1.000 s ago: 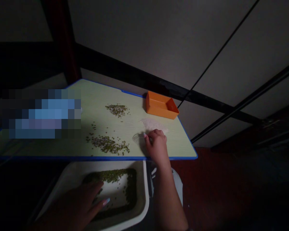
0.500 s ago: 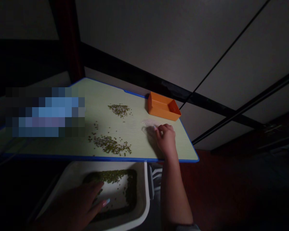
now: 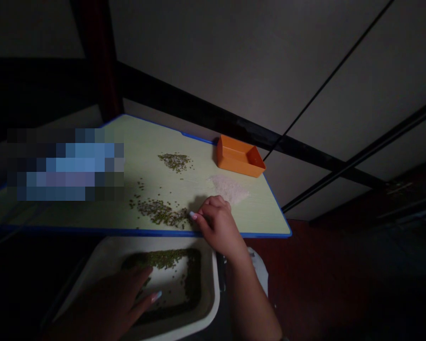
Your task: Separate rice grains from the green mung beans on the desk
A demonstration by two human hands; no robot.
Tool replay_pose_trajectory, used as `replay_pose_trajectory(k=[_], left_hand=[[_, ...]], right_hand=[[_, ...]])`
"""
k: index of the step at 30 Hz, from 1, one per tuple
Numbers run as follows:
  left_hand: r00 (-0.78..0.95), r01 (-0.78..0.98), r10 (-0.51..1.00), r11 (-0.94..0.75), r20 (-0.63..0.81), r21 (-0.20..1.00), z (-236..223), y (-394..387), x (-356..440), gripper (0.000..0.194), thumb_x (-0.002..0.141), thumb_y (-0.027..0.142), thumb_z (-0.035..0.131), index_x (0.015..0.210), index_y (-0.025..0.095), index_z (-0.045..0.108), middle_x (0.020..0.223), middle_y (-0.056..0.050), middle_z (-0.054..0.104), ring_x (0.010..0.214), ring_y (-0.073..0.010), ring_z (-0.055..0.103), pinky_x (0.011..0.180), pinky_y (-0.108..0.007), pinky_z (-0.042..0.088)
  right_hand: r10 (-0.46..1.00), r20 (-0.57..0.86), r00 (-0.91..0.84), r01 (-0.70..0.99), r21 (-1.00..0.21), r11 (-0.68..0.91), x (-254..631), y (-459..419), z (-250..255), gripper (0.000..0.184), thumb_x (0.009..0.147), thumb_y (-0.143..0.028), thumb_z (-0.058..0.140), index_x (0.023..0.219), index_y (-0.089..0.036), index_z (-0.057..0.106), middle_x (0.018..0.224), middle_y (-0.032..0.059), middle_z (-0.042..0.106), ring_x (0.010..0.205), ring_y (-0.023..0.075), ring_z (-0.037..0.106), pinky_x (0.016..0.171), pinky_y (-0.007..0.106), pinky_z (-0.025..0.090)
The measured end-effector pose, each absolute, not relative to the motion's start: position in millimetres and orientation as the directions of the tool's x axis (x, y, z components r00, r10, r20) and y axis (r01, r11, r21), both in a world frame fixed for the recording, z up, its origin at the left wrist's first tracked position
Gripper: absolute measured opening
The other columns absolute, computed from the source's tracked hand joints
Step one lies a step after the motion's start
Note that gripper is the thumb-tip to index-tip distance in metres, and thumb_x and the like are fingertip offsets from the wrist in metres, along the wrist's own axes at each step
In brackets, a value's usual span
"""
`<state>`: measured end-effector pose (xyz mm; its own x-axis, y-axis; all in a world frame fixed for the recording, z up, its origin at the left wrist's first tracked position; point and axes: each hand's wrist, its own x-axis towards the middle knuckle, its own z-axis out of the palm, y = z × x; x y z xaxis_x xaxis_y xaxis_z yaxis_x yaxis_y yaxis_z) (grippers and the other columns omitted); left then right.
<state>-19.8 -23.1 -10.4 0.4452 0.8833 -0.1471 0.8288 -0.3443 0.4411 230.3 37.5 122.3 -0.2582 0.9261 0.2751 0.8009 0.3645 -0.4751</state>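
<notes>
My right hand [image 3: 217, 222] rests on the pale green table [image 3: 142, 142] near its front edge, fingers curled, one fingertip touching the right end of the near pile of mixed green beans and pale grains [image 3: 159, 212]. Whether anything is pinched in it I cannot make out. A small heap of white rice [image 3: 230, 188] lies just behind the hand. A second, smaller mixed pile [image 3: 175, 161] sits further back. My left hand [image 3: 117, 303] lies flat, fingers spread, inside a white tray [image 3: 209, 284] below the table; green beans [image 3: 166, 259] lie in the tray.
An orange box [image 3: 238, 156] stands at the table's far right corner. A blurred blue patch [image 3: 64, 163] covers the table's left part. A dark frame and a grey wall rise behind; dim reddish floor lies to the right.
My right hand moved from the white rice heap back and left to the near bean pile at the table's front edge. The left hand stayed in the tray.
</notes>
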Motion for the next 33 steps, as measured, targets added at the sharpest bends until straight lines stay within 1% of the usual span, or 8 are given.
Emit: replay_pose_trajectory(k=[7, 13, 16, 21, 24, 27, 30, 33], left_hand=[[0.436, 0.855, 0.878, -0.336, -0.198, 0.394, -3, -22, -16, 0.049, 0.089, 0.055, 0.048, 0.121, 0.030, 0.075, 0.124, -0.009, 0.081, 0.114, -0.0316, 0.076, 0.096, -0.042, 0.061], [0.441, 0.845, 0.874, -0.328, -0.204, 0.423, 1, -22, -17, 0.052, 0.089, 0.055, 0.047, 0.124, 0.026, 0.074, 0.127, -0.013, 0.079, 0.113, -0.0337, 0.077, 0.096, -0.047, 0.061], [0.449, 0.838, 0.871, -0.331, -0.200, 0.434, 1, -21, -17, 0.050, 0.089, 0.054, 0.048, 0.119, 0.026, 0.075, 0.123, -0.012, 0.081, 0.109, -0.0332, 0.078, 0.095, -0.045, 0.061], [0.448, 0.844, 0.868, -0.333, -0.212, 0.420, 1, -21, -17, 0.055, 0.088, 0.054, 0.046, 0.126, 0.024, 0.073, 0.127, -0.014, 0.079, 0.113, -0.0345, 0.077, 0.098, -0.047, 0.060], [0.457, 0.843, 0.854, -0.326, -0.249, 0.428, 7, -21, -15, 0.055, 0.089, 0.054, 0.044, 0.124, 0.023, 0.073, 0.125, -0.015, 0.079, 0.110, -0.0347, 0.077, 0.095, -0.047, 0.061], [0.463, 0.840, 0.843, -0.319, -0.275, 0.438, 13, -21, -14, 0.053, 0.090, 0.052, 0.043, 0.121, 0.022, 0.074, 0.123, -0.016, 0.079, 0.109, -0.0345, 0.077, 0.092, -0.046, 0.061], [0.466, 0.831, 0.850, -0.325, -0.246, 0.451, 11, -21, -15, 0.052, 0.090, 0.053, 0.044, 0.121, 0.023, 0.073, 0.121, -0.015, 0.080, 0.109, -0.0348, 0.077, 0.093, -0.047, 0.061], [0.457, 0.831, 0.863, -0.329, -0.215, 0.449, 5, -22, -17, 0.051, 0.089, 0.053, 0.047, 0.122, 0.024, 0.074, 0.121, -0.014, 0.080, 0.109, -0.0349, 0.077, 0.093, -0.047, 0.061]], right_hand=[[0.930, 0.261, -0.259, 0.857, -0.381, 0.346, 228, 50, 121, 0.018, 0.100, -0.027, 0.065, 0.084, -0.021, 0.069, 0.096, 0.0066, 0.065, 0.104, 0.0249, 0.055, 0.089, 0.039, 0.037], [0.940, 0.244, -0.238, 0.882, -0.350, 0.315, 234, 57, 121, 0.019, 0.100, -0.027, 0.064, 0.083, -0.020, 0.070, 0.096, 0.0074, 0.066, 0.104, 0.0254, 0.056, 0.088, 0.038, 0.037], [0.949, 0.242, -0.204, 0.892, -0.354, 0.282, 240, 58, 120, 0.018, 0.099, -0.025, 0.063, 0.084, -0.020, 0.070, 0.096, 0.0077, 0.067, 0.105, 0.0255, 0.056, 0.088, 0.039, 0.038], [0.952, 0.262, -0.159, 0.903, -0.352, 0.247, 256, 60, 117, 0.019, 0.099, -0.024, 0.063, 0.081, -0.020, 0.069, 0.094, 0.0075, 0.068, 0.100, 0.0245, 0.057, 0.088, 0.037, 0.039], [0.951, 0.279, -0.135, 0.900, -0.367, 0.235, 268, 61, 114, 0.019, 0.098, -0.023, 0.063, 0.080, -0.020, 0.069, 0.093, 0.0078, 0.068, 0.099, 0.0250, 0.057, 0.088, 0.037, 0.041], [0.943, 0.307, -0.127, 0.873, -0.417, 0.253, 281, 64, 113, 0.019, 0.097, -0.023, 0.064, 0.078, -0.021, 0.067, 0.091, 0.0073, 0.068, 0.096, 0.0248, 0.058, 0.087, 0.036, 0.042], [0.929, 0.355, -0.107, 0.832, -0.480, 0.279, 292, 67, 114, 0.023, 0.098, -0.022, 0.063, 0.075, -0.021, 0.064, 0.087, 0.0055, 0.066, 0.093, 0.0228, 0.059, 0.086, 0.034, 0.043], [0.915, 0.403, -0.010, 0.875, -0.439, 0.203, 292, 70, 118, 0.025, 0.100, -0.022, 0.061, 0.075, -0.022, 0.065, 0.087, 0.0060, 0.066, 0.094, 0.0233, 0.058, 0.086, 0.034, 0.042]])
